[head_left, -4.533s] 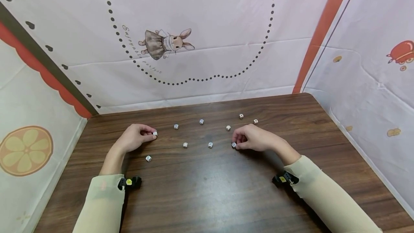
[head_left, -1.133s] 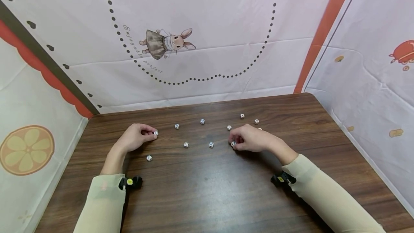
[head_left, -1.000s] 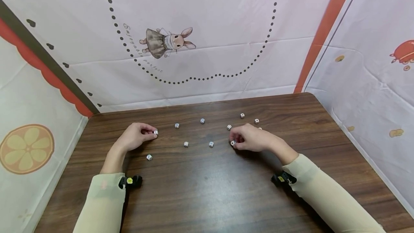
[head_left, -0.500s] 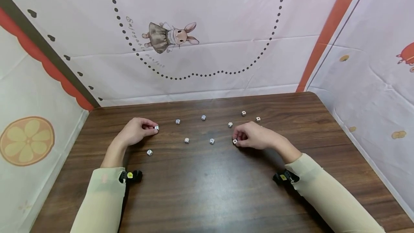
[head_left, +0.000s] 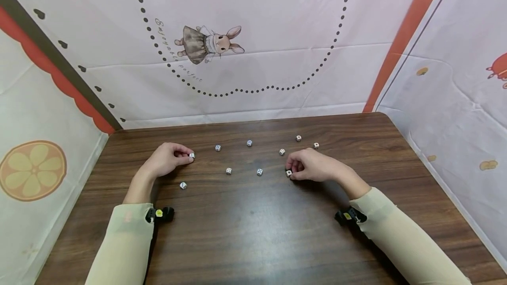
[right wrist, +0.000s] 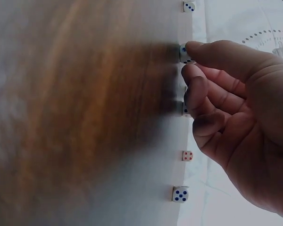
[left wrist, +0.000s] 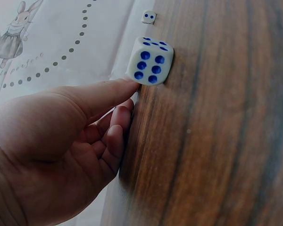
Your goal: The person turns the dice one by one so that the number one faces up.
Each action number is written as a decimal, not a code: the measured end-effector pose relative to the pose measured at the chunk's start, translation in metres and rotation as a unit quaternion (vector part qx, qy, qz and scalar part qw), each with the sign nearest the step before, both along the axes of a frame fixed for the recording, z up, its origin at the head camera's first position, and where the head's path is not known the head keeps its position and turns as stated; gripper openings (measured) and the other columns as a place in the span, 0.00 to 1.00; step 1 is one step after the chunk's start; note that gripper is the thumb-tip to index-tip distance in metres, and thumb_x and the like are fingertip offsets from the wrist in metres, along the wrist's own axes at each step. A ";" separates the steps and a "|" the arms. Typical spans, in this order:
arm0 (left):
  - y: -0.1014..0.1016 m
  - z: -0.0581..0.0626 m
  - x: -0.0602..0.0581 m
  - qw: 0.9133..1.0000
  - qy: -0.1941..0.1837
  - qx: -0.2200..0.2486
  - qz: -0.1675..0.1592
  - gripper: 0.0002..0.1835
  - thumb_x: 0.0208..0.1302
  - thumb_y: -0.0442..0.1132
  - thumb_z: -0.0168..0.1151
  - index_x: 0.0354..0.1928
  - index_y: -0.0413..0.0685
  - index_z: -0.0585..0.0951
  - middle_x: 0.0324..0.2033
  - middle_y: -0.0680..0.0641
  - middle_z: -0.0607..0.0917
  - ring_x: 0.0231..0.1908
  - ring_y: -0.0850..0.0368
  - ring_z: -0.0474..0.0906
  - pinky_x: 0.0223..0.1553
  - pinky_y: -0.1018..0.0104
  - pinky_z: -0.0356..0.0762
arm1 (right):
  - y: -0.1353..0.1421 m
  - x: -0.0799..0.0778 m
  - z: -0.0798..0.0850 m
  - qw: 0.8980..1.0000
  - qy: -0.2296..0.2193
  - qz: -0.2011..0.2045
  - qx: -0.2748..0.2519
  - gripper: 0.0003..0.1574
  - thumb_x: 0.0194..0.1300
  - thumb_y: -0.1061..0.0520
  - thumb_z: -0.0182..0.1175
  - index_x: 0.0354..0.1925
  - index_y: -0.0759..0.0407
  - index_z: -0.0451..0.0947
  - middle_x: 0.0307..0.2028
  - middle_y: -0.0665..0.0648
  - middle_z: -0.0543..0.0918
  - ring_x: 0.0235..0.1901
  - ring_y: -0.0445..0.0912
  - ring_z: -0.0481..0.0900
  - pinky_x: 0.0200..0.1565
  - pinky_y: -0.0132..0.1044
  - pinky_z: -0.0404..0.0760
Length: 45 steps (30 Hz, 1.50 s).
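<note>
In the head view my left hand (head_left: 163, 160), at the table's left, pinches a white die (head_left: 192, 156) between thumb and fingers. The left wrist view shows that die (left wrist: 149, 67) at the thumb tip, its blue six side facing the camera. On the right, my right hand (head_left: 314, 165) pinches another white die (head_left: 288, 173), a single pip on its upper face. Part of this die (right wrist: 183, 53) shows past the thumb in the right wrist view. Close beyond the right fingers lies a die (head_left: 282, 151); nearer my left wrist lies another die (head_left: 183, 185).
More dice are spread over the brown wooden table (head_left: 237, 223): a middle pair, one die (head_left: 229, 171) beside another (head_left: 259, 172), and others toward the back, like the die (head_left: 249, 143) and the die (head_left: 299, 138). Printed cloth (head_left: 277, 21) hangs behind and at both sides.
The die in my right hand has turned: six pips showed on it at first, now a single pip is up. My left hand keeps its pinch. The head view has tilted slightly.
</note>
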<state>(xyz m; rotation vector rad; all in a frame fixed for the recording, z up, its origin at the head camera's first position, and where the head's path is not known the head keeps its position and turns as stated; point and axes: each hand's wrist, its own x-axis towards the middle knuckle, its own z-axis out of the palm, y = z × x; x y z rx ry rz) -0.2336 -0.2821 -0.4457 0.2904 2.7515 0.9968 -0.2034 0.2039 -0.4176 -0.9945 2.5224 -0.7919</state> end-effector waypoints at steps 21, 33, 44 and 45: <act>0.000 0.001 0.001 1.000 0.002 0.001 0.000 0.11 0.73 0.44 0.72 0.50 0.45 0.90 0.39 0.48 0.87 0.39 0.52 0.79 0.43 0.55 0.77 | 0.000 -0.014 0.020 0.999 0.040 -0.019 -0.011 0.11 0.69 0.61 0.72 0.48 0.61 0.84 0.32 0.45 0.84 0.34 0.40 0.81 0.39 0.39 0.81; -0.001 -0.001 0.000 1.000 0.002 0.005 0.000 0.11 0.73 0.44 0.72 0.50 0.46 0.90 0.39 0.48 0.87 0.39 0.52 0.79 0.42 0.55 0.77 | -0.010 -0.035 0.024 0.998 0.048 -0.037 0.007 0.13 0.68 0.60 0.72 0.49 0.62 0.84 0.33 0.47 0.86 0.34 0.41 0.82 0.39 0.41 0.82; -0.001 -0.001 0.001 1.000 0.004 0.007 -0.003 0.10 0.73 0.43 0.72 0.49 0.46 0.90 0.38 0.48 0.87 0.38 0.52 0.79 0.42 0.56 0.77 | -0.022 -0.049 0.018 0.996 0.037 -0.054 0.052 0.14 0.70 0.55 0.72 0.50 0.60 0.85 0.34 0.50 0.86 0.30 0.41 0.83 0.43 0.45 0.82; -0.001 -0.002 0.001 1.000 0.005 0.008 -0.003 0.10 0.73 0.43 0.72 0.49 0.46 0.90 0.38 0.48 0.87 0.38 0.52 0.79 0.42 0.56 0.77 | -0.023 -0.051 0.016 0.996 0.040 -0.054 0.056 0.14 0.70 0.54 0.73 0.49 0.59 0.85 0.34 0.49 0.86 0.30 0.41 0.82 0.43 0.45 0.82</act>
